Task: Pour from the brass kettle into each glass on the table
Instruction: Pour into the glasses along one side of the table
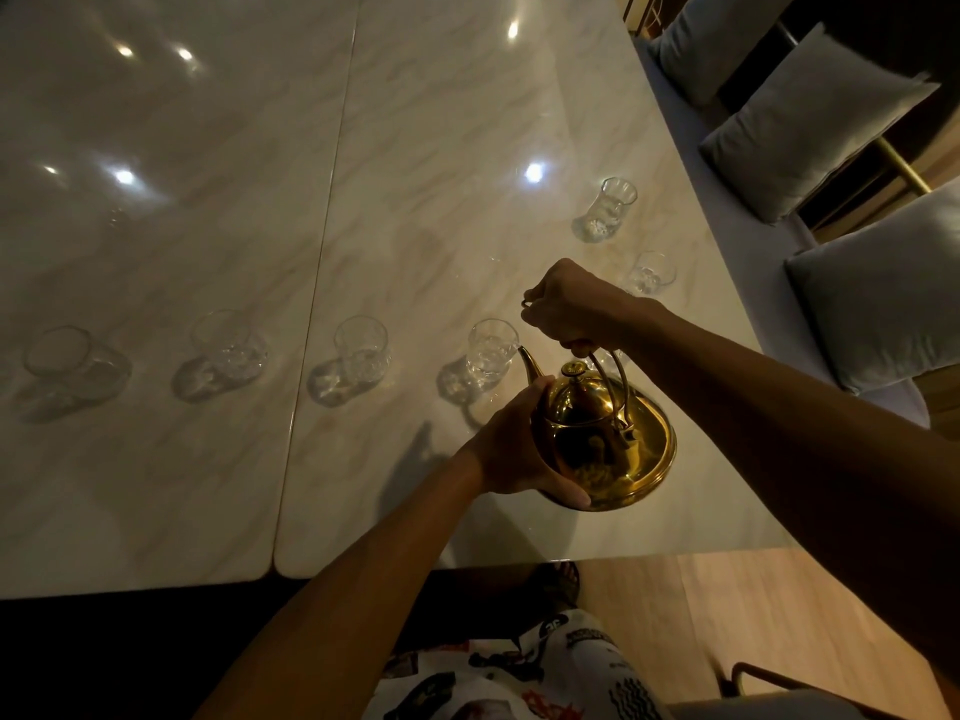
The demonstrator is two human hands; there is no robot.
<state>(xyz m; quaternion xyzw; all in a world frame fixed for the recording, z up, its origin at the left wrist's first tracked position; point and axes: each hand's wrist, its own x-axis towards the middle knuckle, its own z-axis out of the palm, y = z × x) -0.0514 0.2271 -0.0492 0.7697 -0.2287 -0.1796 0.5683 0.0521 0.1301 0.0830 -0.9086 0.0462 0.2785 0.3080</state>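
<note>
We hold the kettle (602, 439) tilted above the marble surface (208, 226), near its front edge. Our right hand (571, 304) has its fingers (540, 319) curled tight around the top of the handle. Our left hand (511, 444) cups the kettle's side below, fingers (563, 493) wrapped under the body and thumb up by the spout. The spout tip touches the rim of the nearest glass (491, 348), just left of the right fingers. Three more glasses (362, 350) stand in a row farther left; two others (615, 200) lie beyond the right hand.
</note>
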